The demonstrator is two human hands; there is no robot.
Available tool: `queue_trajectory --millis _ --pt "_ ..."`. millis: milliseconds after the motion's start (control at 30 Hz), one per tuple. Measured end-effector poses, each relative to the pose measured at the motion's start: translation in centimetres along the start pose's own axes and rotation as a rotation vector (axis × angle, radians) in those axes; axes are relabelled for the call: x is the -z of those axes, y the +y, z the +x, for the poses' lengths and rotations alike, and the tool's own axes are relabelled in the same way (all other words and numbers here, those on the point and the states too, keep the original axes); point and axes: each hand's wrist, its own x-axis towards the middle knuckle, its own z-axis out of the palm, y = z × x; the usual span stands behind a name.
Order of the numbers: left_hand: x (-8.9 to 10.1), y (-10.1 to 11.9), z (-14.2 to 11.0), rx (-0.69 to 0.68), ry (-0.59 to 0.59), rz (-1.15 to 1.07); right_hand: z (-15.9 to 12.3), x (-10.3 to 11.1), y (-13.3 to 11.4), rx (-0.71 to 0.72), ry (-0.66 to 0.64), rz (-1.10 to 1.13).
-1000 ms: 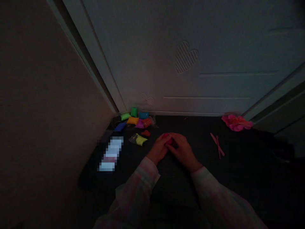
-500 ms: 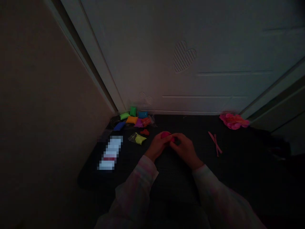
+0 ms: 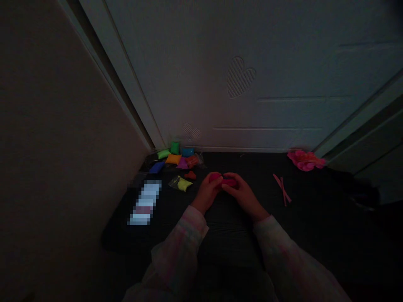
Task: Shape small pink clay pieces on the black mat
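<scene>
Both of my hands meet over a dark mat (image 3: 315, 226) on the floor in dim light. My left hand (image 3: 208, 193) and my right hand (image 3: 244, 195) pinch a lump of pink clay (image 3: 224, 180) between their fingertips. Left of the hands lies a yellow-green clay packet (image 3: 182, 183) and a small red clay piece (image 3: 190, 175). A heap of coloured clay packets (image 3: 176, 157) sits farther back left, by the door.
Two thin pink modelling sticks (image 3: 282, 189) lie crossed to the right of my hands. A pink clay flower shape (image 3: 304, 160) rests at the foot of the white door (image 3: 252, 84). A wall (image 3: 56, 147) rises on the left beside a small blurred card (image 3: 145, 202).
My hands have shifted slightly farther away on the mat, and the pink clay now shows more between the fingertips, stretched a little wider.
</scene>
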Motion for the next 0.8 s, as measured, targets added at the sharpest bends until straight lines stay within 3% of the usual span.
queue_trajectory --millis 167,400,633,800 --pt "0.0 -0.4 0.0 0.026 -0.008 0.034 -0.1 -0.2 -0.1 0.047 0.018 -0.1" --pt "0.0 -0.2 -0.1 0.074 -0.027 0.027 -0.2 -0.1 -0.5 -0.029 0.067 -0.073" --pt "0.3 -0.1 0.2 0.058 0.012 0.071 0.0 0.9 -1.1 -0.215 -0.032 0.271" --pt "0.6 -0.2 0.6 0.0 0.085 0.094 -0.4 3.1 -2.2 -0.199 0.013 0.518"
